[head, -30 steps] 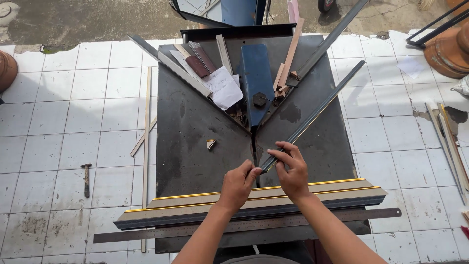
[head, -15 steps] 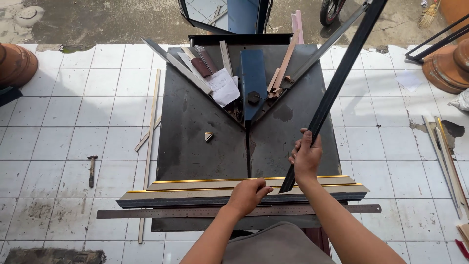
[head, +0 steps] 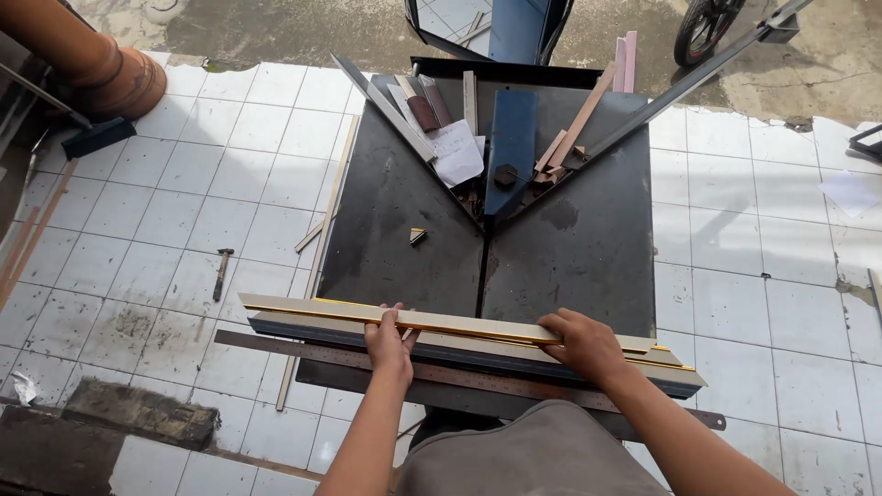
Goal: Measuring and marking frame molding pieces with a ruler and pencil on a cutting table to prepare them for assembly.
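On the dark metal table [head: 588,257] that stands over the white tiled floor [head: 138,230], your stack of long frame mouldings [head: 459,335] lies crosswise along the near edge, pale strip with a yellow edge on top, a darker one beneath, and a long steel ruler [head: 303,354] just in front, jutting past both ends. Behind, the V-shaped fence [head: 496,197] holds a blue blade guard [head: 511,147], with offcuts and a paper sheet [head: 457,152] piled inside. Your right hand [head: 583,344] lies flat, fingers together, pressing on the top strip near its right end; your left hand [head: 390,338] grips the same strip at mid-length, fingers curled over its far edge. Judgement: keep both hands pressing evenly so the strips stay flush and parallel to the ruler; mind the mitred end at right, likely sharp. Small items: a wedge offcut [head: 417,235] sits alone on the table, and a hammer [head: 221,273] lies on the tiles, well apart.
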